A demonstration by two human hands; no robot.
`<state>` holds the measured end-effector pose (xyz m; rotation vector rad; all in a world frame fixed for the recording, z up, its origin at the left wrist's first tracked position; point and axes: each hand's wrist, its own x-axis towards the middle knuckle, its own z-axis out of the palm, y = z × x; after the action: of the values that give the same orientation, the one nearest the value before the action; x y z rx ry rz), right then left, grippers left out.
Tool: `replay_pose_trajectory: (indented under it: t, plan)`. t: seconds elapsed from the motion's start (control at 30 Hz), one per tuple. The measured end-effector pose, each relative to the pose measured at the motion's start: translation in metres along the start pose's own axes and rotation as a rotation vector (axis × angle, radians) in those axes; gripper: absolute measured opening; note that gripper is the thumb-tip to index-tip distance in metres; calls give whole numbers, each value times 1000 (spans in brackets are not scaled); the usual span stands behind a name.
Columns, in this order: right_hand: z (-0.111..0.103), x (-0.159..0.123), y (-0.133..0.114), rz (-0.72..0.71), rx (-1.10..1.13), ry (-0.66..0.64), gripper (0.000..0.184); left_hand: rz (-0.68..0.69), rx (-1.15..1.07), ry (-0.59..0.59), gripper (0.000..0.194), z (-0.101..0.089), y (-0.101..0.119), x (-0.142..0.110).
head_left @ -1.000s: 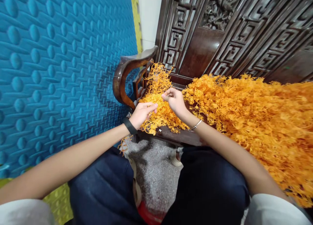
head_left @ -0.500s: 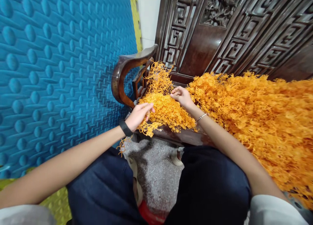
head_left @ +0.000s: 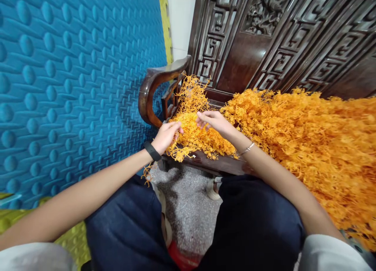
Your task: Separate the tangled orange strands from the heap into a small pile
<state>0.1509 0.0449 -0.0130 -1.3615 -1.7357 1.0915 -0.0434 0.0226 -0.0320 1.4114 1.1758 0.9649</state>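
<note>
Branching orange plastic sprigs lie in a small heap (head_left: 205, 139) at the end of a dark wooden bench, under and between my hands. My left hand (head_left: 167, 137), with a black wristband, is closed at the heap's left side; orange strands (head_left: 147, 174) hang out below its wrist and show under the palm. My right hand (head_left: 214, 121) hovers over the heap with thumb and fingers brought together. What lies between its fingertips is too small to make out. A gap separates the two hands. Behind them, a looser tangle of thin orange sprigs (head_left: 192, 93) stands against the armrest.
A large pile of orange sprigs (head_left: 317, 137) covers the bench on the right. A curved wooden armrest (head_left: 145, 94) rises at the left, and a carved backrest (head_left: 241, 61) stands behind. Blue foam matting (head_left: 73, 86) spreads at left. Below, my knees flank the speckled floor (head_left: 190, 208).
My right hand has moved left, from the heap's far right edge towards my left hand. The left hand stays nearly in place. The view has shifted slightly.
</note>
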Motion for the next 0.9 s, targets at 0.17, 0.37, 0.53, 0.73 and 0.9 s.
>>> replay_pose_trajectory:
  t: [0.17, 0.37, 0.53, 0.73, 0.9]
  plan:
    - [25, -36, -38, 161, 141, -578, 32, -8, -70, 55, 32, -2, 2, 0]
    - [32, -46, -43, 146, 287, -646, 27, 7, -97, 73, 33, -4, 7, -3]
    - [43, -56, -51, 134, 385, -637, 35, 27, -72, 98, 34, -6, 6, -1]
    - [39, -49, -47, 54, 400, -277, 24, -10, -173, -171, 41, -10, 9, -3]
    - [30, -43, -38, 14, 365, -173, 24, 30, -170, -345, 30, -14, 12, -9]
